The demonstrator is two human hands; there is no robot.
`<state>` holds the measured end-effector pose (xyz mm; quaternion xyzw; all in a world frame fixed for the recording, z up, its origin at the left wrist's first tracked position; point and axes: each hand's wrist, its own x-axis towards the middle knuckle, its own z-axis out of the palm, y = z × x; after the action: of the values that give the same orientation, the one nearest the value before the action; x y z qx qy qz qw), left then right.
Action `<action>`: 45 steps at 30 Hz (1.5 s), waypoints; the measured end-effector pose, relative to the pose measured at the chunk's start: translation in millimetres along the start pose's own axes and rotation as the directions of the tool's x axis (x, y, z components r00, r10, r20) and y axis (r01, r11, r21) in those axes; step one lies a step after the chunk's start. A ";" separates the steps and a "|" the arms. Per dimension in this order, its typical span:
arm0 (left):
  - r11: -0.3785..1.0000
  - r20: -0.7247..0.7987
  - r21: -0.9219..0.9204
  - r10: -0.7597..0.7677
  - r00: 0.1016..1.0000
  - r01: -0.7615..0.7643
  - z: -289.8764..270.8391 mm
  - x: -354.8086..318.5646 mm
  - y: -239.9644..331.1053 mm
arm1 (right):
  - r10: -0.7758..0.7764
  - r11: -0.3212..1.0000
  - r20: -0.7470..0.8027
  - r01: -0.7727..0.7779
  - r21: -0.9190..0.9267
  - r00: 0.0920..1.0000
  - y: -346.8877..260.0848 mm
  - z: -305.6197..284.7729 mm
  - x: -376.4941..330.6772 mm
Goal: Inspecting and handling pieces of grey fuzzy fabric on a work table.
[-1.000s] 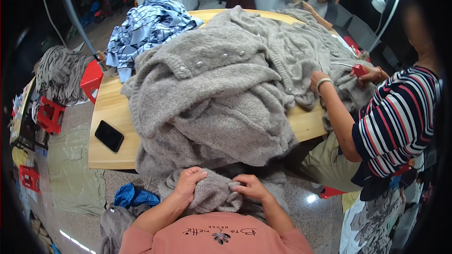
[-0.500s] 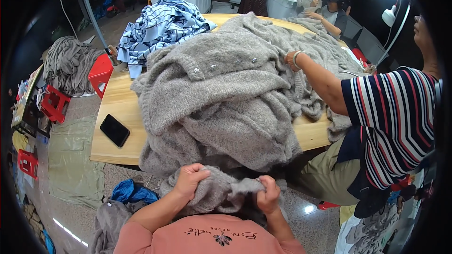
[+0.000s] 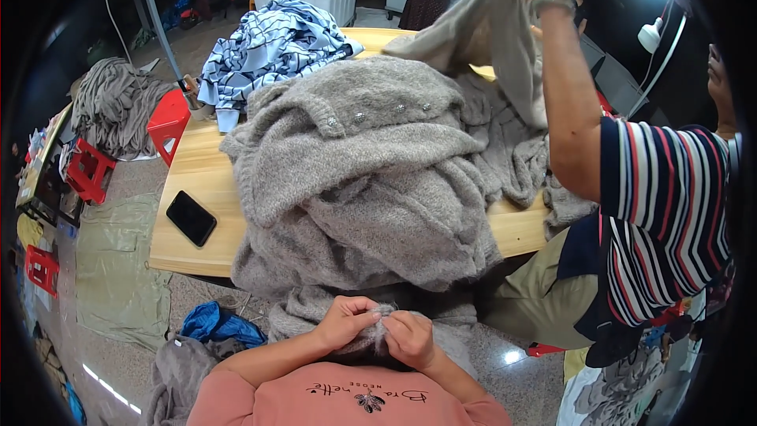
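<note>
A grey knitted garment (image 3: 303, 312) lies across my lap, below the table's near edge. My left hand (image 3: 347, 322) pinches part of its edge, fingers pressed together. Close against it, almost touching, my right hand (image 3: 410, 338) grips the same knit with its fingertips. What exactly sits between the fingertips is too small to make out. Just beyond my hands rises a heap of grey knitted cardigans (image 3: 378, 181) on the wooden table (image 3: 185, 260). The top one shows a row of shiny round buttons (image 3: 360, 117).
Left on the table lie a black phone (image 3: 191, 218) and a blue-and-black patterned cloth pile (image 3: 272, 51). At the right, a co-worker in a striped shirt (image 3: 662, 213) lifts a grey knit (image 3: 509, 31). Red stools (image 3: 91, 171) and a blue bundle (image 3: 223, 325) are on the floor.
My hands have come together from well apart, both still on the grey knit. The co-worker's arm has swung up, raising a grey knit above the table.
</note>
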<state>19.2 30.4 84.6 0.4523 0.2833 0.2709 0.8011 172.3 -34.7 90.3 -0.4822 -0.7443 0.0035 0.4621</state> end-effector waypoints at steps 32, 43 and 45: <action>0.561 0.109 0.736 0.454 0.884 -0.379 -6.7 0.2 1.0 | 0.592 0.598 0.417 -0.723 0.345 0.689 5.5 11.8 -12.4; 0.247 0.275 0.803 0.654 0.705 -0.542 4.2 -1.0 -6.8 | 0.532 0.810 0.175 -0.558 0.180 0.829 0.4 18.6 -6.0; 0.274 0.242 0.813 0.643 0.727 -0.513 3.4 0.0 -3.7 | 0.538 0.826 0.118 -0.550 0.120 0.835 1.1 22.0 -4.5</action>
<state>22.3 26.9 82.8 0.8294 0.2450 0.4009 0.3022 158.4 -27.7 74.1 -0.6377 -0.5912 0.2096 0.4470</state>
